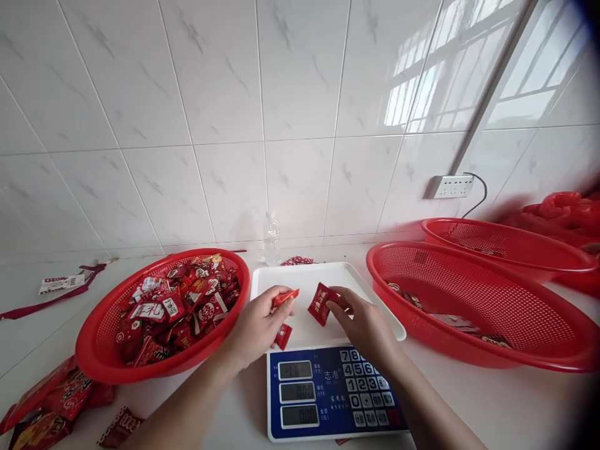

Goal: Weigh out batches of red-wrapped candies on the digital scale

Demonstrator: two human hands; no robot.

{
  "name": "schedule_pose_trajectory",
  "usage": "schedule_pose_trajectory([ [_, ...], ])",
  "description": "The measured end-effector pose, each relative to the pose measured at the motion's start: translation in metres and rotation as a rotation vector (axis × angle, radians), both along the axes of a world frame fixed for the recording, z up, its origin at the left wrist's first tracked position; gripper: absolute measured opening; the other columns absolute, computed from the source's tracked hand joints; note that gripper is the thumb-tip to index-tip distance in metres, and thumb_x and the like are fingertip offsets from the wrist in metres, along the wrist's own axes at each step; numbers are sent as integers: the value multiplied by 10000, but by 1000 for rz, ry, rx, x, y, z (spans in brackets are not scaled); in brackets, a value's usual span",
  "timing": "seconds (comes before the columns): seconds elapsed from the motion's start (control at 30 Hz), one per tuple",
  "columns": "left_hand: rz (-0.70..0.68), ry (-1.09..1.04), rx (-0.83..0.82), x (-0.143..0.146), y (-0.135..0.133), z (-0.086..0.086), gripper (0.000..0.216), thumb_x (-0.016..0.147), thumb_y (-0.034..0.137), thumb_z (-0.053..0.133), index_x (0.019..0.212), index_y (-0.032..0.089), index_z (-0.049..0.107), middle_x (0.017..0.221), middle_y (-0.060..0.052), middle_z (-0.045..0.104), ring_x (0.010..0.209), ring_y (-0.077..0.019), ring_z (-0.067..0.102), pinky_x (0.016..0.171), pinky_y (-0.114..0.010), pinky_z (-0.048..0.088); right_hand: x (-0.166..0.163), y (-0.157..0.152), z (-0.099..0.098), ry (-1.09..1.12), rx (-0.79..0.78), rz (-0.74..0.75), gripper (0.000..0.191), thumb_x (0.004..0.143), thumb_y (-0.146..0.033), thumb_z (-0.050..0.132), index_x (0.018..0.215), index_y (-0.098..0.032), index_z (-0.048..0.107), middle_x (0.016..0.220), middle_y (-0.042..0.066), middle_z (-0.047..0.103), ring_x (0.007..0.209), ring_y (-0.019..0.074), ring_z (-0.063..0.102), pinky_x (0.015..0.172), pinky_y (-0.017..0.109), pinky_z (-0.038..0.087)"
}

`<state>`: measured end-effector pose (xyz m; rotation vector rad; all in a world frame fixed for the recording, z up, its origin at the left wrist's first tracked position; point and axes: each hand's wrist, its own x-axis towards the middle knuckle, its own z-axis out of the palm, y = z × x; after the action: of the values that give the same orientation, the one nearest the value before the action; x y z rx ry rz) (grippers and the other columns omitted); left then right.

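My left hand (274, 312) is closed on a small red candy packet (285, 297), held over the left part of the white scale tray (328, 275). Another red packet (283, 336) shows just below its fingers; whether the hand grips that one too I cannot tell. To the right, my right hand (359, 319) pinches a dark red packet (320, 304) with pale lettering, above the same tray. Below both hands is the scale's blue panel (328, 394) with its displays and number keys.
A red basket (87, 350) heaped with wrapped candies stands left. On the right are two red baskets (469, 256) (510, 234) with a few packets inside. A clear bottle (272, 240) stands by the tiled wall. Loose packets (70, 400) lie front left.
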<state>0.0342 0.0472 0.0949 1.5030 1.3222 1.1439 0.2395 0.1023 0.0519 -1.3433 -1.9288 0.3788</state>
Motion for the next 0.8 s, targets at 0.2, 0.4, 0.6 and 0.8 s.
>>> schedule_pose_trajectory([
  [0.2,11,464,184,12,44,-9,368,818,359,624,1151,202,627,1126,-146,649,982,-302,634,843,-405,480,8,4,-5,-138,164,-29,407,894,-384,415,1231,-209,562,1227,127,620,1138,320,553,911,484,455],
  [0.4,-322,877,6,22,47,-12,721,881,569,454,1468,181,296,1569,-162,149,1444,-320,9,1138,-533,86,6,-3,-5,-278,194,102,277,903,-254,463,1093,-230,664,1113,72,695,1087,281,598,919,439,468],
  [0.6,-478,1050,-50,34,58,-10,838,854,721,267,1515,235,97,1591,-101,17,1435,-300,-104,1140,-540,45,2,-8,-9,-392,157,122,306,925,-182,426,1082,-236,683,1168,51,683,1183,302,554,996,530,394],
  [0.8,-505,1076,-19,35,78,-13,898,791,766,368,1508,286,116,1591,-98,-9,1432,-340,-91,1121,-581,16,4,-5,-11,-439,173,80,312,932,-187,404,1070,-231,680,1182,58,677,1206,315,539,1007,563,373],
])
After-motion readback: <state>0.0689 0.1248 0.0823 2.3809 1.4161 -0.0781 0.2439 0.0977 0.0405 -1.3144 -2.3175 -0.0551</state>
